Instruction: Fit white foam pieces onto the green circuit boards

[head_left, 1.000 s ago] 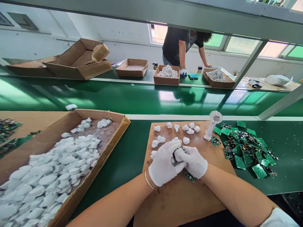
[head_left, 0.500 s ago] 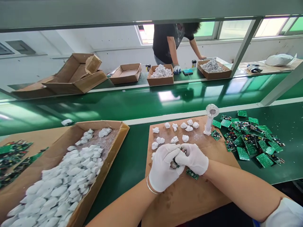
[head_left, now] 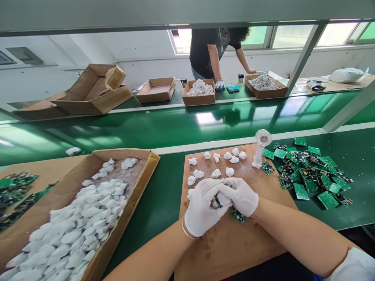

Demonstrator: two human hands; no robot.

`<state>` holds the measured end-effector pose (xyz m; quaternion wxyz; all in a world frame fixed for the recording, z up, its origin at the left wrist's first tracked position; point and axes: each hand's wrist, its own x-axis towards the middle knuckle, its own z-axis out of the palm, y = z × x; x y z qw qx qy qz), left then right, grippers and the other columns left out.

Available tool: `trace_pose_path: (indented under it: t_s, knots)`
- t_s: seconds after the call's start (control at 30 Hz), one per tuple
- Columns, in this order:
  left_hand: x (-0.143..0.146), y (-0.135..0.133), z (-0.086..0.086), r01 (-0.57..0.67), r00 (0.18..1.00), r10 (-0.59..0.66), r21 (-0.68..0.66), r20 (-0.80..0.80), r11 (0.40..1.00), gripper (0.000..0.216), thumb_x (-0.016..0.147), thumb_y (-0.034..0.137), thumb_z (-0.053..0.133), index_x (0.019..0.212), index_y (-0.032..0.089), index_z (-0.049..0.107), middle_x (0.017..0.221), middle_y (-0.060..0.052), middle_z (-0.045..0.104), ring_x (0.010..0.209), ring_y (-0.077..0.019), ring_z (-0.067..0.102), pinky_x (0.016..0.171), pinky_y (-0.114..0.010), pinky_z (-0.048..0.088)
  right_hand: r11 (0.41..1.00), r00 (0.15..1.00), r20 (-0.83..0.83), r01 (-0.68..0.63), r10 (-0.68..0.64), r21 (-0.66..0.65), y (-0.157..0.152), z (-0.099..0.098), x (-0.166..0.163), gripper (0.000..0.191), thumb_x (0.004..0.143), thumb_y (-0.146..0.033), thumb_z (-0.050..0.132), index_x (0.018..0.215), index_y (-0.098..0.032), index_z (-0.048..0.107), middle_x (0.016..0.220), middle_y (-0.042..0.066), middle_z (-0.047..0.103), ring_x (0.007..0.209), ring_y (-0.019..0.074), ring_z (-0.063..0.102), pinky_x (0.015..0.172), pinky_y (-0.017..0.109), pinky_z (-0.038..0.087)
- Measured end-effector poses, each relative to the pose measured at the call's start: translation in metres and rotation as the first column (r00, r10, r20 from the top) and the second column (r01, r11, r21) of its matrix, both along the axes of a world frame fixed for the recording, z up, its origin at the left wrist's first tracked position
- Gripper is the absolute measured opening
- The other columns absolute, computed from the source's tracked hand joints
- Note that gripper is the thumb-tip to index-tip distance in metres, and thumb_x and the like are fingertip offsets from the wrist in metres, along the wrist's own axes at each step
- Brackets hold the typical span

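Observation:
My left hand (head_left: pixel 203 207) and my right hand (head_left: pixel 240 196), both in white gloves, come together over a brown cardboard sheet (head_left: pixel 211 249). Between them they grip a small circuit board (head_left: pixel 216 201), mostly covered by the fingers, so only a dark green and greyish part shows. Under my right hand another green circuit board (head_left: pixel 238 215) lies on the cardboard. Beyond my hands sit several white putty-like lumps (head_left: pixel 216 173), spread apart. A small clear handheld fan (head_left: pixel 260 148) stands upright at the sheet's far right corner.
At right is a heap of green circuit boards (head_left: pixel 310 168). At left stands a cardboard box (head_left: pixel 140 191) full of white lumps, with more boards (head_left: pixel 17 187) beyond it. A green conveyor belt (head_left: pixel 164 128) crosses behind; a person (head_left: pixel 209 54) leans over boxes on its far side.
My right fingers have shifted and closed further over the board in my hands. A white lump on the belt at far left has moved left. The co-worker stays in place.

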<state>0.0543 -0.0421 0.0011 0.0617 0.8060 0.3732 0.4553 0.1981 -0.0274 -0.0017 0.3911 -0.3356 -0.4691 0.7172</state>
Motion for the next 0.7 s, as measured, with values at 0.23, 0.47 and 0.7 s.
trace_pose_path:
  t_s: [0.23, 0.47, 0.7]
  knots:
    - [-0.004, 0.001, -0.001, -0.016, 0.998, 0.013, 0.047, 0.066, 0.999, 0.046, 0.072, 0.020, 0.070, 0.114, 0.024, 0.052, 0.099, -0.007, 0.068, 0.090, -0.0229, 0.067, 0.079, -0.041, 0.057, 0.991, 0.993, 0.028, -0.115, 0.113, 0.075, 0.003, 0.006, 0.004, 0.022, 0.070, -0.030, 0.072, 0.076, -0.016, 0.056, 0.072, -0.001, 0.054, 0.068, 0.0132, 0.050, 0.065, 0.027, 0.041]
    - [-0.007, 0.001, -0.007, 0.024, 0.999, -0.025, 0.031, 0.047, 0.999, 0.053, 0.072, 0.026, 0.076, 0.119, 0.024, 0.052, 0.107, -0.009, 0.068, 0.095, -0.0247, 0.066, 0.082, -0.043, 0.057, 0.990, 0.982, -0.123, -0.137, 0.141, 0.043, 0.002, 0.007, 0.002, 0.034, 0.083, -0.049, 0.059, 0.071, -0.018, 0.054, 0.061, -0.001, 0.049, 0.063, 0.0144, 0.049, 0.062, 0.029, 0.043]
    - [-0.004, 0.004, -0.010, -0.007, 1.000, 0.007, 0.061, -0.002, 0.998, 0.056, 0.070, 0.023, 0.077, 0.121, 0.024, 0.052, 0.106, -0.009, 0.070, 0.093, -0.0254, 0.066, 0.081, -0.044, 0.056, 0.997, 0.997, 0.048, -0.059, 0.056, 0.046, 0.004, 0.004, 0.002, 0.031, 0.083, -0.041, 0.061, 0.066, -0.017, 0.053, 0.057, -0.002, 0.050, 0.055, 0.0104, 0.044, 0.051, 0.023, 0.035]
